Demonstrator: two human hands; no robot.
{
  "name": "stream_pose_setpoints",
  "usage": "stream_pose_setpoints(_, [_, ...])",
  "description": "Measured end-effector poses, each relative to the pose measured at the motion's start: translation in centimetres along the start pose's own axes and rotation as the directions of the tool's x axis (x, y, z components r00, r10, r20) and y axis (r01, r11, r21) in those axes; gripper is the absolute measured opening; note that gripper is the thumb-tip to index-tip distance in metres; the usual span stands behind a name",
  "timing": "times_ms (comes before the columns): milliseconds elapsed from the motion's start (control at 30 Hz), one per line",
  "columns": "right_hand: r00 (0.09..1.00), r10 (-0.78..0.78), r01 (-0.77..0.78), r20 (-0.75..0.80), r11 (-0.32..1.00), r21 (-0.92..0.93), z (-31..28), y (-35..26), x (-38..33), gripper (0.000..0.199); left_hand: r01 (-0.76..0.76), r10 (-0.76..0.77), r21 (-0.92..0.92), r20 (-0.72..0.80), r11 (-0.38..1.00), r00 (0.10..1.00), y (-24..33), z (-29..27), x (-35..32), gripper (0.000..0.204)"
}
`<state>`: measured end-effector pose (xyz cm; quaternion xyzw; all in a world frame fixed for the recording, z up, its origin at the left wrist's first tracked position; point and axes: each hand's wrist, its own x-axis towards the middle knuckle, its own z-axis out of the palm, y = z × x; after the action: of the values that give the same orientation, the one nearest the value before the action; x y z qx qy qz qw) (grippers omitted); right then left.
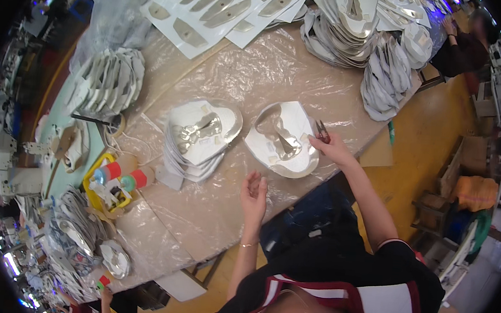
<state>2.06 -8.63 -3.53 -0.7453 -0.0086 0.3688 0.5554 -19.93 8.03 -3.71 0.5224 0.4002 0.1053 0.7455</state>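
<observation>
The silver shoe-upper piece (284, 140) lies flat on the plastic-covered table (216, 213), its long axis running away from the person. It sits just left of the right hand (334, 149), which closes around small snips (322, 130) at the piece's right edge. The left hand (254, 195) hovers open, fingers loose, just below the piece, a little farther from it. A stack of similar shiny pieces (200, 138) rests to the left, beside 2 red-capped bottles (124, 176).

Right hand (334, 148) covers most of the small scissors (322, 129); stacks (355, 17) beyond it cut off by the top edge.
</observation>
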Motion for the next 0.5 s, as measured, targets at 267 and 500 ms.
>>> stream_pose_setpoints(267, [0.979,-0.192,0.178,0.066,0.968,0.177,6.5,-8.7,-6.9,0.017,0.028,0.335,-0.715,0.361,0.699,0.870,6.6,0.0,-4.8,0.102])
stream_pose_setpoints(500, [0.878,-0.461,0.471,0.130,0.880,-0.064,6.8,-12.2,-4.7,0.020,-0.393,0.413,-0.327,-0.009,0.859,0.911,9.1,3.6,-1.4,0.061])
